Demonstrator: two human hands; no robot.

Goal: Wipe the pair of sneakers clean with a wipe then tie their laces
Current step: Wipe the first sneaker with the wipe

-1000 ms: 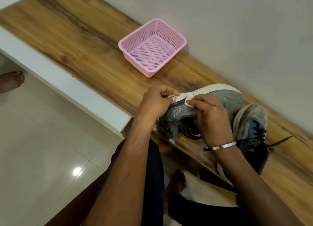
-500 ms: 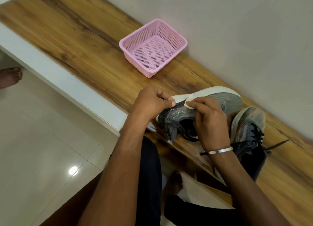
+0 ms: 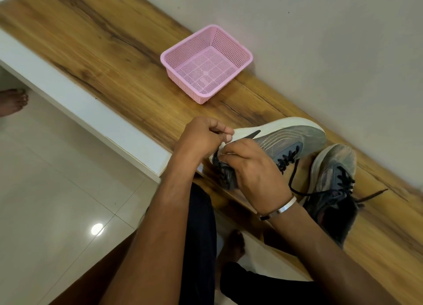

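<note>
Wooden shelf [image 3: 128,60]: sneaker [image 3: 295,140] heel gripped between left hand [image 3: 203,137], right hand [image 3: 254,169].

Grey sneakers [image 3: 290,142] with white soles (black laces), pink mesh basket [image 3: 206,62], brown wood-grain shelf [image 3: 91,44]

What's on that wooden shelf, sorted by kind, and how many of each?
Sneakers: 2, one on its side held by both hands, one beside it
Baskets: 1, pink
Wipes: 1, a small white piece under the right hand, near the left hand
Total: 4 things on the wooden shelf
</note>
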